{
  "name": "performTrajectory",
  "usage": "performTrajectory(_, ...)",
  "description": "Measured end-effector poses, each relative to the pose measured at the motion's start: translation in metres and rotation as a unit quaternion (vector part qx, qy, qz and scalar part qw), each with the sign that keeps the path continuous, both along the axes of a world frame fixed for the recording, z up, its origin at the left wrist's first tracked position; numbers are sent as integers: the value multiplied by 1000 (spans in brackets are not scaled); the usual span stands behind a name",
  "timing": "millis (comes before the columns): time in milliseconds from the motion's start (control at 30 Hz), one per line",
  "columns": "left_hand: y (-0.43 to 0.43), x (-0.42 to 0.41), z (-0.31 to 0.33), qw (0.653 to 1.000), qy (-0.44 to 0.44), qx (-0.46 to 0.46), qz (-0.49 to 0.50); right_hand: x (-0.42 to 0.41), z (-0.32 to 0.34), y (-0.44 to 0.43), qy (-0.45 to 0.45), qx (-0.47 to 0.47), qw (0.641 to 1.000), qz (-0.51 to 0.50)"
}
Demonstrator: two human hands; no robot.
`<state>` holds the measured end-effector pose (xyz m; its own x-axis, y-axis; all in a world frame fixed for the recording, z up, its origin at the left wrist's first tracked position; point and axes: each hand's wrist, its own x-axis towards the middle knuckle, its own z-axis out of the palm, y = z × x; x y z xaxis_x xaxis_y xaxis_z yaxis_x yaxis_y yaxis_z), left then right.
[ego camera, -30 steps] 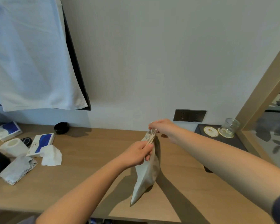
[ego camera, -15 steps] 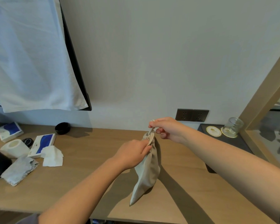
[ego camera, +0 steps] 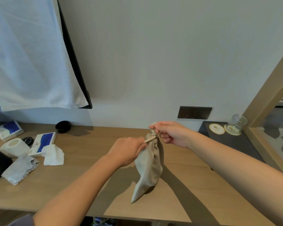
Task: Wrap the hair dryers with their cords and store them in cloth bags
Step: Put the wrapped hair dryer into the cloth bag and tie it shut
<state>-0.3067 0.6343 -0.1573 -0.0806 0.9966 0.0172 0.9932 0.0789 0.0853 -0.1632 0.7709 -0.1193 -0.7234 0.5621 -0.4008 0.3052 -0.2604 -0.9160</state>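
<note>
Beige cloth bag (ego camera: 149, 162) is held upright on a wooden desk (ego camera: 82, 168), its gathered neck gripped by the left hand (ego camera: 127, 151) and its drawstring (ego camera: 153, 126) pinched by the right hand (ego camera: 171, 133). Tissues (ego camera: 53, 154) and a paper roll (ego camera: 13, 146) are seen well to the left, a glass jar (ego camera: 237, 123) to the right.

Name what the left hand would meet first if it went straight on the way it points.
The cloth bag: the left hand pinches its gathered neck. Just past it, probably the right hand pinching the drawstring, though depth is unclear.

One head-worn wide-angle view, looking forward and down from close above the tabletop (ego camera: 82, 173). It faces the wall (ego camera: 153, 54), with both forearms reaching in from the bottom edge.
</note>
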Motion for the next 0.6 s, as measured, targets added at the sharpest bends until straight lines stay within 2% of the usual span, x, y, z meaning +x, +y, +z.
performTrajectory(167,2,-27,0,999,-33,28,31,2,2,0,-42,49,993,103)
performTrajectory(333,9,-31,5,997,-21,65,37,3,20,5,-84,115,963,228)
performTrajectory(500,12,-24,6,992,-18,113,53,-2,19,6,-115,141,958,222)
performTrajectory(600,18,-24,13,990,-21,122,62,-8,12,-1,-148,227,936,225)
